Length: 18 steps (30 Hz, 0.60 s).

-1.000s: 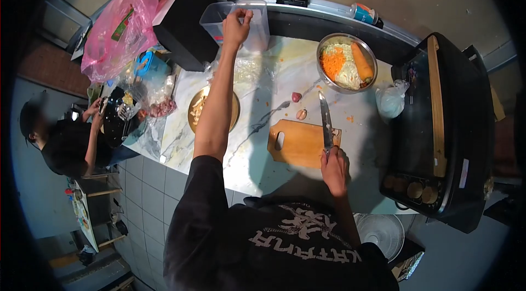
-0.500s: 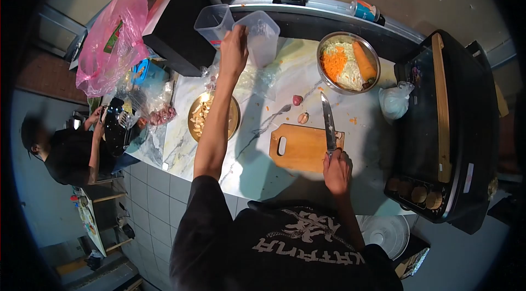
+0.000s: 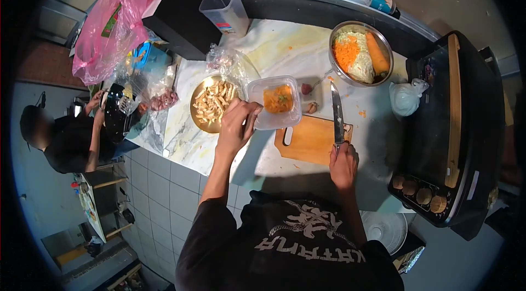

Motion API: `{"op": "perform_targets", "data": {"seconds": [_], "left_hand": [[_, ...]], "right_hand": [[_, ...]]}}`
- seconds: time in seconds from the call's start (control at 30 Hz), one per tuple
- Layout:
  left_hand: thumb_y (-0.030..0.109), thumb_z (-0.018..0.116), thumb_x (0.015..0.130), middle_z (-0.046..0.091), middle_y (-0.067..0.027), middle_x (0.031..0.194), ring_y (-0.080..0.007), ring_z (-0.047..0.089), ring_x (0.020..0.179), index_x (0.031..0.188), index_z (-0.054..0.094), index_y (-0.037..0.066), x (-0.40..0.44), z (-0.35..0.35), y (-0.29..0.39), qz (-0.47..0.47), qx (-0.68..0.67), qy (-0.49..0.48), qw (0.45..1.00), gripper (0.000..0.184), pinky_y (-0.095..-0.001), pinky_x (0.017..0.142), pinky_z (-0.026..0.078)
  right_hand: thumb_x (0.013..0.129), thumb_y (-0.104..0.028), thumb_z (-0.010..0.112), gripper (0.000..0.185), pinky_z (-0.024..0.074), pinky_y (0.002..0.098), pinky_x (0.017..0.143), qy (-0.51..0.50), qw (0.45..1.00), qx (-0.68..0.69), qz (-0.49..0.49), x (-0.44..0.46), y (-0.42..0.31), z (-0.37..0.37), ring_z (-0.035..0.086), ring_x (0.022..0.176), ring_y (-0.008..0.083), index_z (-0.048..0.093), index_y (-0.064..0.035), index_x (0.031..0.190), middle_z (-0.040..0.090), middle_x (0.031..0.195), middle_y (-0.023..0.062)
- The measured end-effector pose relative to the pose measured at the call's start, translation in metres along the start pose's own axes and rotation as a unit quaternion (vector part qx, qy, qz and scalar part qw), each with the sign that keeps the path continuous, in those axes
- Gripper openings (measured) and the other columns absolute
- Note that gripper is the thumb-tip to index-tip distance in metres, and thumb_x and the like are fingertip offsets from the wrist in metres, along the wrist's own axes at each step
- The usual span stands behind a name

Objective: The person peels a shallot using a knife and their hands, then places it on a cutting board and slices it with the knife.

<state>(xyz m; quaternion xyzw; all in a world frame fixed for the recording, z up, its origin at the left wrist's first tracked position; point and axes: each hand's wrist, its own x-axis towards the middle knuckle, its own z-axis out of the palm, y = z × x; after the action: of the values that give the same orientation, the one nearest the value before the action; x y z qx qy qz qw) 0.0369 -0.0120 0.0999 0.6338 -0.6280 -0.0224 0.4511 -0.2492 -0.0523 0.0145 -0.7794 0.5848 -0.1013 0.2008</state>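
My left hand [image 3: 238,126] grips the rim of a clear plastic container [image 3: 255,99], tilted so that I see orange and green food at its bottom. My right hand [image 3: 343,166] is wrapped round the handle of a kitchen knife [image 3: 336,110], its blade pointing away from me over the right end of a wooden cutting board [image 3: 307,140]. Just beyond the board lie a small shallot [image 3: 306,89] and a garlic clove [image 3: 312,107]. Beside my left hand, a gold-coloured bowl [image 3: 196,117] holds pale chopped pieces.
A metal bowl [image 3: 335,67] of shredded vegetables and carrot stands at the back. Another clear container [image 3: 223,9] is near the black box [image 3: 183,14]. A white bag [image 3: 406,97] leans by the black oven [image 3: 433,143]. At left, a co-worker [image 3: 68,140] handles a black bowl [image 3: 113,121].
My left hand has brought one clear container from the back of the table toward me, tipping its opening into view. My right hand keeps hold of the knife.
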Motion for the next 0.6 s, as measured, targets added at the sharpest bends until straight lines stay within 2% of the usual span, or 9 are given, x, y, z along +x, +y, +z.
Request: {"op": "perform_targets", "data": {"seconds": [0.13,0.2,0.37,0.43,0.6], "left_hand": [[-0.003,0.064,0.079,0.06,-0.0095,0.074,-0.0236,0.049,0.061,0.083,0.06,-0.002,0.01,-0.004,0.004,0.007,0.0,0.009,1.0,0.005,-0.0324,0.056,0.04],[-0.001,0.065,0.079,0.059,-0.0092,0.072,-0.0229,0.049,0.061,0.082,0.062,-0.002,0.014,-0.005,0.006,-0.017,0.001,-0.014,1.0,0.005,-0.0322,0.056,0.04],[0.0,0.066,0.078,0.059,-0.0091,0.07,-0.0225,0.05,0.062,0.082,0.063,-0.002,0.021,-0.003,0.009,-0.012,0.011,-0.051,0.999,0.005,-0.0317,0.057,0.042],[0.0,0.066,0.078,0.059,-0.0092,0.07,-0.0226,0.051,0.062,0.082,0.064,-0.002,0.023,-0.004,0.012,-0.01,0.011,-0.067,0.998,0.005,-0.0317,0.058,0.042],[0.004,0.067,0.078,0.06,-0.0099,0.073,-0.0239,0.054,0.069,0.093,0.068,-0.002,0.04,-0.008,0.014,-0.012,0.012,-0.101,0.995,0.016,-0.0331,0.063,0.045]], "right_hand": [[0.09,-0.02,0.052,0.024,0.0436,0.0501,0.065,-0.008,1.0,0.006,0.012,0.001,0.001,0.0,0.055,0.076,0.043,0.046,0.0026,0.088,0.054,0.083,0.0254],[0.09,-0.02,0.052,0.024,0.0438,0.0501,0.065,-0.005,1.0,-0.002,0.008,0.001,0.003,0.001,0.055,0.076,0.0432,0.046,0.0024,0.088,0.054,0.083,0.0254],[0.089,-0.021,0.053,0.024,0.0442,0.0501,0.065,-0.008,1.0,0.004,0.01,0.001,0.004,0.002,0.055,0.076,0.0438,0.045,0.002,0.089,0.054,0.084,0.0253],[0.091,-0.026,0.051,0.028,0.0467,0.0514,0.065,-0.028,0.999,-0.009,0.019,0.0,0.004,0.003,0.057,0.078,0.0449,0.044,0.0017,0.094,0.053,0.086,0.0248],[0.091,-0.026,0.051,0.029,0.0466,0.0516,0.065,-0.025,1.0,-0.003,0.016,0.0,0.005,0.004,0.057,0.078,0.045,0.044,0.0015,0.094,0.053,0.087,0.0247]]}}
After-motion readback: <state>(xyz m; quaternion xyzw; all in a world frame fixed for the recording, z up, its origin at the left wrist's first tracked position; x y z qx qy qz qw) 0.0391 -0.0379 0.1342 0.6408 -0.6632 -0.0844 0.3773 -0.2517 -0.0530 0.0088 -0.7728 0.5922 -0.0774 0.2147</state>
